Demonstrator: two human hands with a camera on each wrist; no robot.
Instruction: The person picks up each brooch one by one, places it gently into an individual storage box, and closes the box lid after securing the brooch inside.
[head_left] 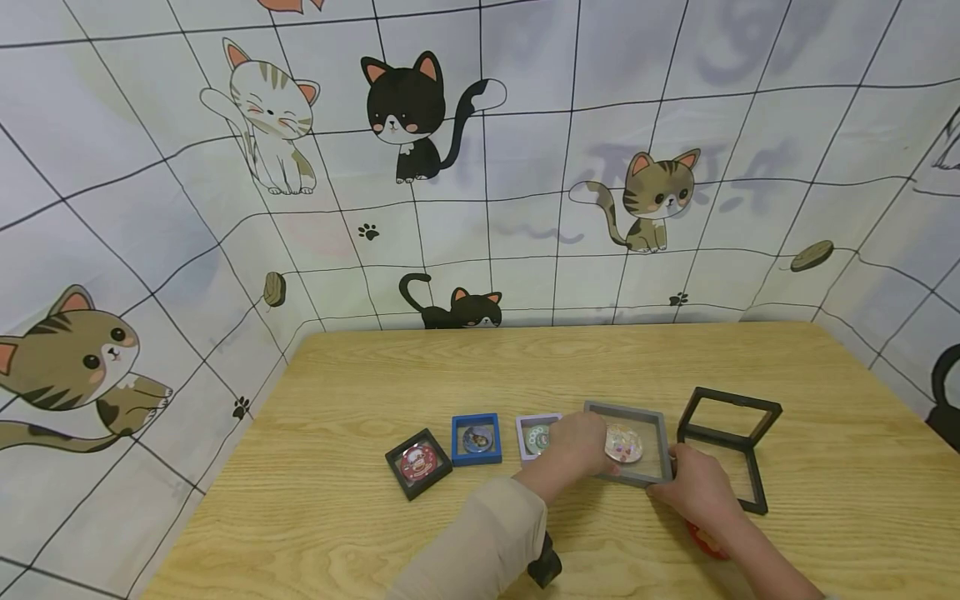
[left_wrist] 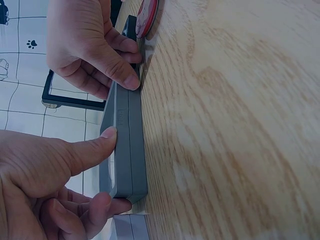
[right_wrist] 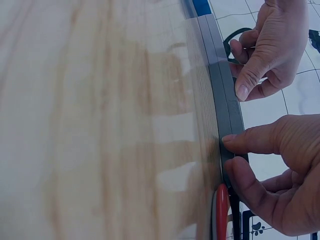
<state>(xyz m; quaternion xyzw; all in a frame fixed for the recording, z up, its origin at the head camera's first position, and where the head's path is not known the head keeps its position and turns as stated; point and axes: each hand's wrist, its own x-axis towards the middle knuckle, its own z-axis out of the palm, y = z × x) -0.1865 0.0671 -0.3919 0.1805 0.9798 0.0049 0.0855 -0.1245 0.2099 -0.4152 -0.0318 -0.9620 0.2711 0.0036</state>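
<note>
A grey display frame with a round colourful badge showing in its clear window lies flat on the table between both hands. My left hand holds its left end, thumb on the front edge and fingers at the side in the left wrist view. The right hand grips the right end, its thumb on the front edge. Just beyond the right hand stands a black hinged display frame, opened out. A red round badge lies partly hidden beneath the right wrist.
Left of the hands, a lilac frame, a blue frame and a black frame each hold a round badge. A small black object shows beside the left sleeve. Behind the wooden table hangs a cat-patterned cloth.
</note>
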